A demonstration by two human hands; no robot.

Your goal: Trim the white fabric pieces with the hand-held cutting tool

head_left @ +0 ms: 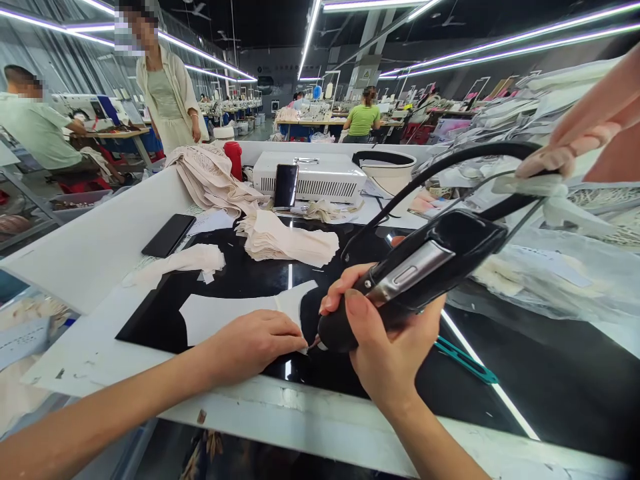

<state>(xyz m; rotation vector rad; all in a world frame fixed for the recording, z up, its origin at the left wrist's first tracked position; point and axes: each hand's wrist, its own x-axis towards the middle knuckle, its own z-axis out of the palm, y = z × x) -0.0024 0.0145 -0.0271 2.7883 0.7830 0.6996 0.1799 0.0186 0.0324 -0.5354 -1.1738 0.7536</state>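
Note:
My left hand point(265, 340) lies low over a white cloth piece point(225, 313), its fingertips closed on the cloth's right end. That piece lies flat on a glossy black work surface point(225, 277). With fingers wrapped around it, my right hand point(390, 340) holds a corded black tool point(425, 267) with a silver panel; I cannot make out its exact kind. The tool's rounded lower end is just right of my left fingertips; its underside is hidden. From its upper end a thick black cord point(450, 157) loops up and back to the left.
A stack of cream cloth pieces point(290, 240), a black phone point(169, 235) and an upright phone point(286, 187) are behind my hands. Further back stands a white vented box point(310, 175). A teal slim tool point(467, 360) lies right. Bagged cloth point(545, 273) fills the right side. People work beyond.

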